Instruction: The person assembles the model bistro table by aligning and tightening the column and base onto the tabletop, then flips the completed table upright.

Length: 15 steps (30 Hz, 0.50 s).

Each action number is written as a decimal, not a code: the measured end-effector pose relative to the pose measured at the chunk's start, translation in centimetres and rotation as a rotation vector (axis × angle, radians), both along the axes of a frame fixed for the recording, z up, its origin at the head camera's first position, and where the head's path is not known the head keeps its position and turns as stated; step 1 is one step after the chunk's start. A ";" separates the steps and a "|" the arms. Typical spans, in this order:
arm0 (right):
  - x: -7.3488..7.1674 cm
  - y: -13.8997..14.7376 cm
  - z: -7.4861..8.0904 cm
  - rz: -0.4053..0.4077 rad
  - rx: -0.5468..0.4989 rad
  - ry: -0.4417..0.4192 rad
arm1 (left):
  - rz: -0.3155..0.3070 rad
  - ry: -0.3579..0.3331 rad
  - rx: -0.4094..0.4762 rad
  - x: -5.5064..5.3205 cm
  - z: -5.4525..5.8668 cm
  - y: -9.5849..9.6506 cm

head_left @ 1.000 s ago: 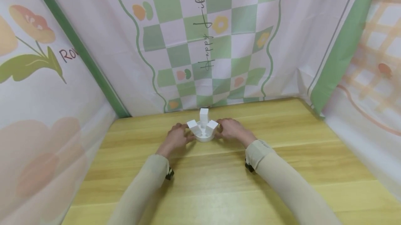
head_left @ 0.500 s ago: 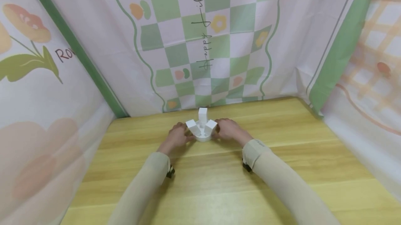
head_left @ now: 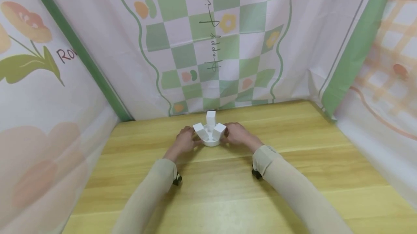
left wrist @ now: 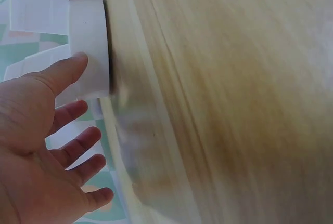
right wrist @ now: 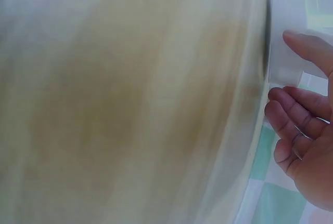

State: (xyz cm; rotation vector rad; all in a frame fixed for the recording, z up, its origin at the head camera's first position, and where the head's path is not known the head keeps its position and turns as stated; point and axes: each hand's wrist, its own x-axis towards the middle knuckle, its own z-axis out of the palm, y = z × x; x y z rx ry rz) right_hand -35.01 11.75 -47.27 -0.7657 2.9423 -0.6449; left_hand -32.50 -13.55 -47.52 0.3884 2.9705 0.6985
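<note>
White holder [head_left: 211, 138] sits between left hand [head_left: 183, 142] and right hand [head_left: 236, 134], relaxed thumbs touching it.

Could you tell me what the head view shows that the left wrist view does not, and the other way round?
Only the head view shows both sleeved arms, the right hand whole, three white blocks rising from the white holder, and the checked backdrop lettering. Only the left wrist view shows the left hand from the palm side, fingers spread, thumb against the holder's wall. Both show the holder on the wooden table between the two hands.
</note>
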 end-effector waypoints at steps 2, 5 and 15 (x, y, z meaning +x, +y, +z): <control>0.0 0.2 0.3 -0.004 -0.028 -0.015 | 0.004 0.008 0.024 0.0 0.3 0.0; 0.0 0.4 0.8 -0.016 -0.073 -0.043 | 0.004 0.023 0.050 0.0 0.6 -0.1; -0.2 0.9 1.8 0.023 -0.159 -0.081 | -0.014 0.091 0.094 -0.1 1.1 -0.6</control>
